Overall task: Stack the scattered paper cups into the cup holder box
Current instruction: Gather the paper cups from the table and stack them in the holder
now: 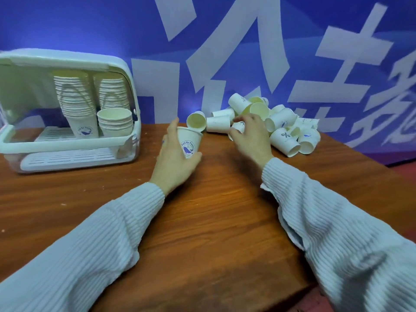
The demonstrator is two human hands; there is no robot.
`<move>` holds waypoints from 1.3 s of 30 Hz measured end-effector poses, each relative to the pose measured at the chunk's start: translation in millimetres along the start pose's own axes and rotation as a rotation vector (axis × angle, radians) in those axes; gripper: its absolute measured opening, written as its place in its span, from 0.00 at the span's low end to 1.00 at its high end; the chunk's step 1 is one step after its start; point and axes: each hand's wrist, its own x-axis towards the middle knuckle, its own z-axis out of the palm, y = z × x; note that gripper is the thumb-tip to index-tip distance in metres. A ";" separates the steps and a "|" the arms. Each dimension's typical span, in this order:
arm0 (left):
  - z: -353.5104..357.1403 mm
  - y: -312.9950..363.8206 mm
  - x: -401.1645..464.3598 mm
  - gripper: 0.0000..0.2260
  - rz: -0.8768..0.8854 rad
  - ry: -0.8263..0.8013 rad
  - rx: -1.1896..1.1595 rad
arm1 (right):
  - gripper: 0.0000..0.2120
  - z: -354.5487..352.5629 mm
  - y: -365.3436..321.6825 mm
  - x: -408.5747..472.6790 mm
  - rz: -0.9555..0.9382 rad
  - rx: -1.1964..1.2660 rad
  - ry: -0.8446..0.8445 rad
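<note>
My left hand (174,158) holds an upright white paper cup (188,141) with a blue whale logo, just above the wooden table. My right hand (249,134) reaches into a heap of scattered paper cups (283,124) at the back right, its fingers closing around a small white cup (238,127); whether that cup is lifted I cannot tell. The white cup holder box (67,145) stands at the back left with its lid raised. Inside it are two tall cup stacks (76,102) and a short stack (115,121).
The wooden table (213,210) runs to a front edge at lower right. A blue wall with large white characters (225,52) rises right behind the cups and the box. Two cups (196,121) lie on their sides between my hands.
</note>
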 end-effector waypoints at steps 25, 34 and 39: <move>-162.9 -4.3 10.9 0.24 0.039 0.684 -0.306 | 0.08 50.2 -179.7 10.8 -0.441 0.546 -0.006; -173.5 -17.0 15.5 0.28 -0.012 0.702 -0.331 | 0.16 77.2 -215.1 25.6 -0.580 0.220 -0.397; -172.2 -20.0 16.8 0.25 -0.035 0.691 -0.285 | 0.18 85.2 -210.7 7.9 -0.644 0.053 -0.499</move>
